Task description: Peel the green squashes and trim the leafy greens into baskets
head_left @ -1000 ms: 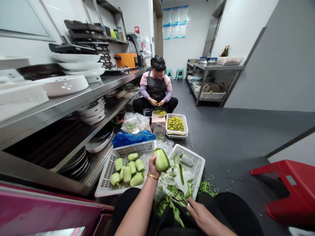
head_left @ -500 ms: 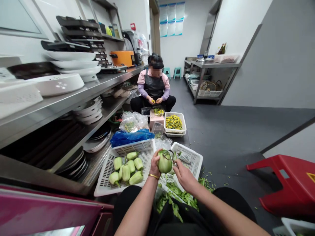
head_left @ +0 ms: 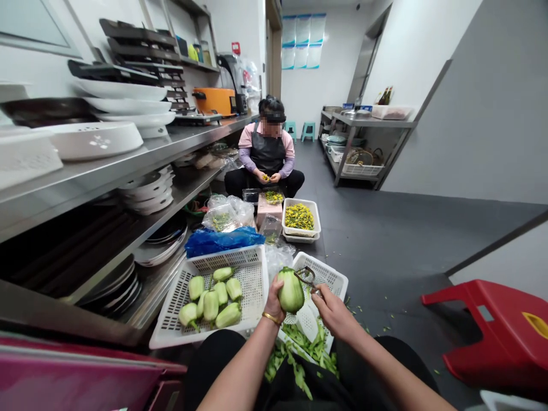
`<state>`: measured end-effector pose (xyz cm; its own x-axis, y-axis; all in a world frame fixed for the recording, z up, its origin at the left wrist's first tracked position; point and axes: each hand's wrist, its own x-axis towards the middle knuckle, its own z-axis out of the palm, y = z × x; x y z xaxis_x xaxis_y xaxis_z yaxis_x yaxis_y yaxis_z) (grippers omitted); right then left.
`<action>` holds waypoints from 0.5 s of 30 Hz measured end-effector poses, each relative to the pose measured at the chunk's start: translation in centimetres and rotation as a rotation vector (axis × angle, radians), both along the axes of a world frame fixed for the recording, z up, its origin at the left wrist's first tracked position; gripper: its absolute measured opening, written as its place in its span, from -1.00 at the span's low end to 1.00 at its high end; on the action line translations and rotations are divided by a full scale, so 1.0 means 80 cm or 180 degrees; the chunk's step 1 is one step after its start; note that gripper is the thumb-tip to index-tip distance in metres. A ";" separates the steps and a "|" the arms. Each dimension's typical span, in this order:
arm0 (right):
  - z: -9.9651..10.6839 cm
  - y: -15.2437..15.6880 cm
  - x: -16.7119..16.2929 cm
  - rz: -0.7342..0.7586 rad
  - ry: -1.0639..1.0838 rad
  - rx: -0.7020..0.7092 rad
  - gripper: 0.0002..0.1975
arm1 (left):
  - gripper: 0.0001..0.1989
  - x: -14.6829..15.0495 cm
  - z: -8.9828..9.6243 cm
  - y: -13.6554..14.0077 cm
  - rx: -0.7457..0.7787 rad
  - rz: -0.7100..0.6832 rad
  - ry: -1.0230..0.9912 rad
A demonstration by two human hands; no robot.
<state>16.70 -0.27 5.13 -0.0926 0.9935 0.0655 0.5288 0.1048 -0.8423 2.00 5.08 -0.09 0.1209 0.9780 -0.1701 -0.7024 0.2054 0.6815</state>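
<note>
My left hand [head_left: 274, 298] is closed around a round pale-green squash [head_left: 291, 291], with darker skin left near its top. In my right hand [head_left: 331, 308] is a peeler [head_left: 306, 276], its head at the squash's upper right side; whether the blade touches I cannot tell. Below both hands, green peelings [head_left: 314, 345] lie in and over a white perforated basket [head_left: 340, 278]. To the left, a larger white basket [head_left: 165, 319] holds several peeled pale-green squashes [head_left: 210, 305].
A person [head_left: 268, 148] squats ahead, handling yellow flowers, beside a white tub [head_left: 317, 220] of yellow-green flowers. A blue plastic bag [head_left: 222, 241] lies behind the large basket. Steel shelving [head_left: 188, 134] with dishes runs along the left. A red stool [head_left: 483, 325] stands at right.
The peeler has moved off the squash's front to its upper right edge, and my right hand has shifted right. The squash is turned slightly in my left hand. The view has shifted a little.
</note>
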 end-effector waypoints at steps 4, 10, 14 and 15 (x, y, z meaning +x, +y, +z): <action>-0.006 -0.003 -0.008 0.0176 -0.0311 -0.0213 -0.80 | -0.57 -0.003 -0.001 0.004 0.0234 0.0108 0.0116; -0.086 -0.079 -0.007 0.0407 -0.0501 -0.0801 -0.76 | -0.57 -0.008 -0.007 0.015 -0.0225 0.0632 0.0132; -0.089 -0.089 0.018 0.0550 -0.0559 -0.0993 -0.76 | -0.54 -0.013 0.004 0.014 -0.0616 0.0415 -0.0249; -0.078 -0.082 0.021 0.0550 -0.0505 -0.0912 -0.74 | -0.51 -0.014 0.008 0.012 -0.0609 0.0211 -0.0395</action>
